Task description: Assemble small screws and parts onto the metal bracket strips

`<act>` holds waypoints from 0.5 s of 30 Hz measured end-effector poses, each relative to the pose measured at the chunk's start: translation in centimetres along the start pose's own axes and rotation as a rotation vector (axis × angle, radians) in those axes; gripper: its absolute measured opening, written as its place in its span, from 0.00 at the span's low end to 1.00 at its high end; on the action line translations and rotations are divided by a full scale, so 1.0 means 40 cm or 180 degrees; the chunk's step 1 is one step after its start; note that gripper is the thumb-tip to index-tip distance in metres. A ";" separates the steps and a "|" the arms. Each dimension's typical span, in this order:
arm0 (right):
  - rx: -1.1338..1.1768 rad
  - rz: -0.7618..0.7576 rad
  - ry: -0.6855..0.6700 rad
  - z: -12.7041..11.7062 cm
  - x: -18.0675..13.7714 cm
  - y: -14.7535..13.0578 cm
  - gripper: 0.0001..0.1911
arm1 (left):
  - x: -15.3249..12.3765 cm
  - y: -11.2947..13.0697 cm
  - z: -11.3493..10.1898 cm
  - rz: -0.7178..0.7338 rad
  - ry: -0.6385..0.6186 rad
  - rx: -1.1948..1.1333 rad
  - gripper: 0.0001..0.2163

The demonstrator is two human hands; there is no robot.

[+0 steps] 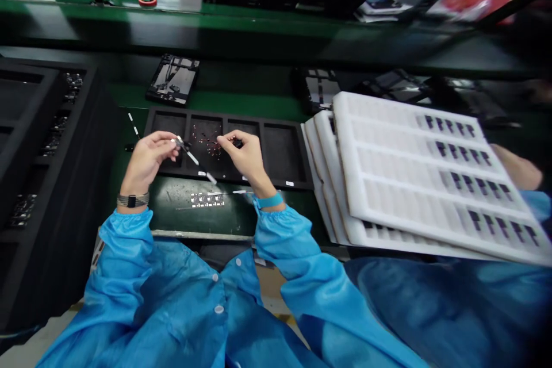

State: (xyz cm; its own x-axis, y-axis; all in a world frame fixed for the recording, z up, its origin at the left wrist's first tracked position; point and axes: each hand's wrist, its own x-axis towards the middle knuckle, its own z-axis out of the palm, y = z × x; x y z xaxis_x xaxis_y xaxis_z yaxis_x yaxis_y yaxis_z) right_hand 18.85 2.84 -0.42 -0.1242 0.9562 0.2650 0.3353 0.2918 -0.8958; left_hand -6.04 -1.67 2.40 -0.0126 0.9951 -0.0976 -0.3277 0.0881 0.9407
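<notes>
My left hand (148, 160) pinches a thin black-and-white strip (195, 160) between thumb and fingertips; the strip slants down to the right over a black divided tray (297, 175). My right hand (245, 155) is closed in a pinch above the tray's middle, and whatever its fingertips hold is too small to make out. Beside those fingertips, tiny coppery parts (211, 146) lie scattered in a compartment. On the green work surface (172, 218) in front of the tray is a small panel of white-marked circuit boards (207, 200).
Stacked white foam trays (388, 167) with rows of dark parts stand at my right, near another person's hand (517, 168). Tall black foam trays (77, 155) are at my left. Behind the divided tray sits an opened electronic device (175, 79); a green ledge (254, 26) runs farther back.
</notes>
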 end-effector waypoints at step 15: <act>-0.1964 0.0500 -0.1358 0.145 0.151 -0.009 0.06 | 0.089 -0.009 -0.130 0.0619 0.0740 -0.1033 0.10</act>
State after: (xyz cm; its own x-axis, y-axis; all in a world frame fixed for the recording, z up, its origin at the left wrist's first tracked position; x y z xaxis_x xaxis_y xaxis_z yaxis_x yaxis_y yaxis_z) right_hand 12.56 8.39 -0.58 -0.3396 0.9326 -0.1220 0.8240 0.2325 -0.5167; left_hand -10.87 1.59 0.02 -0.3033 0.9523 -0.0341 -0.5774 -0.1552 0.8015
